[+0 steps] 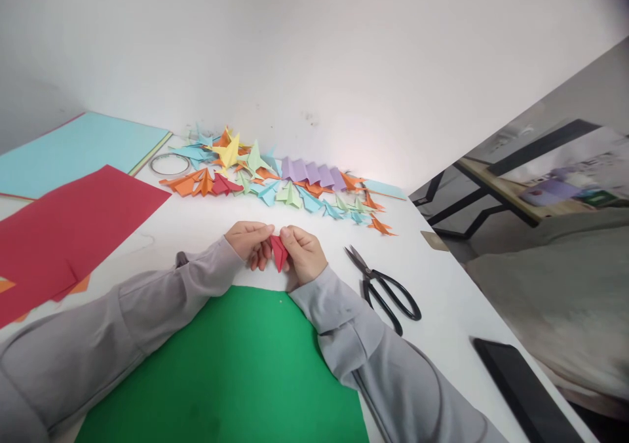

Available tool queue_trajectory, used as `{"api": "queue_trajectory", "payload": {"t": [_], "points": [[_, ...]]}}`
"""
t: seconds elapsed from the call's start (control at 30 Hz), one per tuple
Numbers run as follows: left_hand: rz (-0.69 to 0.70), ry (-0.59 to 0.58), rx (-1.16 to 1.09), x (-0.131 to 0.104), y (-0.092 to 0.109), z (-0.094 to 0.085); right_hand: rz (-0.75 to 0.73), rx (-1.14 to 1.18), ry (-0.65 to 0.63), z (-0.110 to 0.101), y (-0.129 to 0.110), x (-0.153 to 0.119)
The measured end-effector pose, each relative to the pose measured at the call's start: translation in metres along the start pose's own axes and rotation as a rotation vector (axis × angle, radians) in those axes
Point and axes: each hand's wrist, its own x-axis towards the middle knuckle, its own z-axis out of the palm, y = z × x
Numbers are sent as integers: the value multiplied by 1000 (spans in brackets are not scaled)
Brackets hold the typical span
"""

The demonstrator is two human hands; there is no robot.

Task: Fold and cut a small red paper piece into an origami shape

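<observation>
A small folded piece of red paper [279, 254] is pinched between both hands, just above the far edge of a green sheet [230, 364]. My left hand [251, 243] grips its left upper corner with thumb and fingers. On the other side, my right hand [303, 253] holds the upper right corner, thumb on top. The red piece tapers to a point toward me, with fold lines on its face. Black-handled scissors [388, 289] lie to the right of my right hand, blades slightly apart.
Many folded paper shapes [289, 195] line the wall side, with a purple pleated strip [314, 173] among them. A large red sheet [73, 233] and light blue sheets [83, 151] lie left, near a roll of tape [170, 164]. A black phone-like slab [525, 390] rests near the right edge.
</observation>
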Motion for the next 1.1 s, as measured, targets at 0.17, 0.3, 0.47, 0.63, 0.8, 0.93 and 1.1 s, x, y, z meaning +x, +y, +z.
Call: {"api": "queue_trajectory", "payload": {"t": [0.17, 0.3, 0.47, 0.63, 0.8, 0.93, 1.1], "points": [[51, 115, 85, -2, 0, 4, 28, 15, 50, 0, 3, 2], [94, 189, 107, -3, -3, 5, 40, 52, 104, -3, 7, 3], [109, 142, 87, -4, -2, 4, 23, 38, 116, -4, 9, 3], [21, 91, -17, -2, 2, 2, 51, 129, 122, -3, 9, 4], [176, 58, -101, -3, -2, 0, 48, 129, 139, -2, 8, 4], [182, 80, -6, -4, -8, -1, 25, 100, 116, -1, 7, 3], [151, 196, -37, -3, -6, 0, 38, 105, 17, -1, 4, 0]]}}
